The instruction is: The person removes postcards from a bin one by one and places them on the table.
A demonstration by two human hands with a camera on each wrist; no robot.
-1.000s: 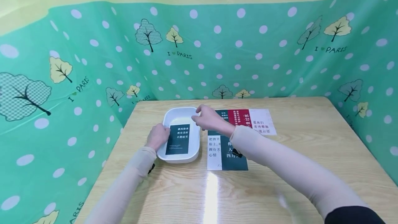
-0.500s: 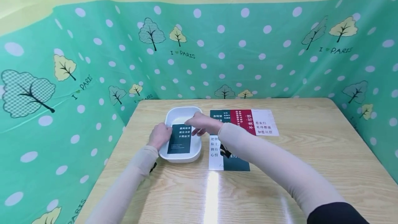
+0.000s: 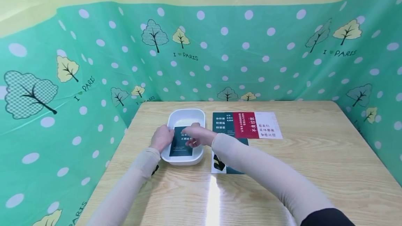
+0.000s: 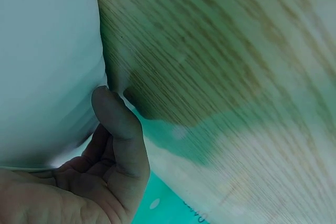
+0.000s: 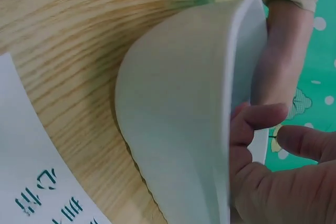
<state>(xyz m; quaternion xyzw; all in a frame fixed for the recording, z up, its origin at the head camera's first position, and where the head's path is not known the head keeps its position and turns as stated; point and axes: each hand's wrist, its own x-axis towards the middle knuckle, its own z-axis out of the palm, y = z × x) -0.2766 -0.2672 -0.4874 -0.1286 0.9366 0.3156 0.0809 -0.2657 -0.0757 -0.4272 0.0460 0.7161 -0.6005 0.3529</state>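
A white plastic basin (image 3: 182, 162) stands on the wooden table, with a dark green card (image 3: 180, 148) printed in white lying inside it. My left hand (image 3: 162, 137) grips the basin's left rim; in the left wrist view its thumb (image 4: 122, 116) lies against the outer wall. Over the basin's right side reaches my right hand (image 3: 197, 135), covering part of the card. Seen from the right wrist, its fingers (image 5: 262, 116) dip past the rim, thumb apart from them, with nothing visible between. Whether they touch the card is hidden.
Right of the basin several cards lie flat side by side: dark green (image 3: 223, 123), red (image 3: 246, 125) and white (image 3: 269, 125) ones among them. My right forearm (image 3: 251, 163) crosses over some. A green patterned curtain (image 3: 204, 55) encloses the table's back and sides.
My right hand has moved left and down from the basin's right rim to over the card. The left hand keeps its grip on the left rim.
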